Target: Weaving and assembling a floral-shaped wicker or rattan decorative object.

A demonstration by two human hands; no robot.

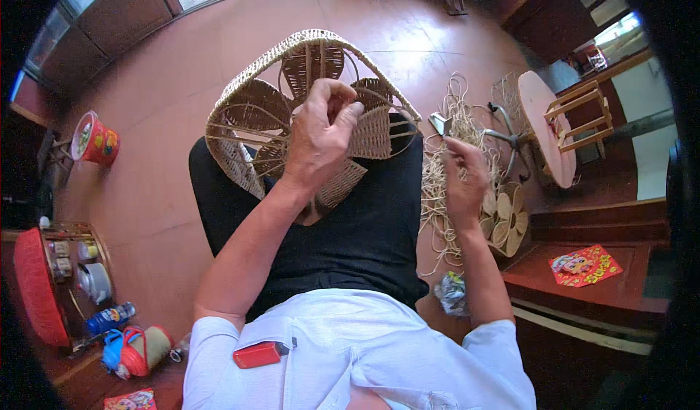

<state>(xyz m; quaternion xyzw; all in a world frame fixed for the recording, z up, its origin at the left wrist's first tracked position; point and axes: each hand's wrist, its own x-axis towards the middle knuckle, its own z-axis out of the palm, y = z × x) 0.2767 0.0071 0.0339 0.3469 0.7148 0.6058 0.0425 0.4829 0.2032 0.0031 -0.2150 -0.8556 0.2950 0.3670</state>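
A woven basket (246, 82) with petal-shaped panels on a wire frame lies tilted across my lap, its open side facing me. My left hand (324, 129) is over the basket's middle, with thumb and fingers pinched together near a petal panel (372, 133). What they pinch, if anything, is too small to make out. To the right of the basket, my right hand (465, 180) is closed, with a small tool with a shiny, pale end (440, 123) at its fingertips. The tool's exact kind is unclear.
Loose tan cord (441, 202) lies heaped on the floor at right, beside another woven petal piece (505, 220). A round-topped stool (543, 129) stands farther right. At left are a red bucket (95, 140) and a rack (76, 279) with jars and bottles.
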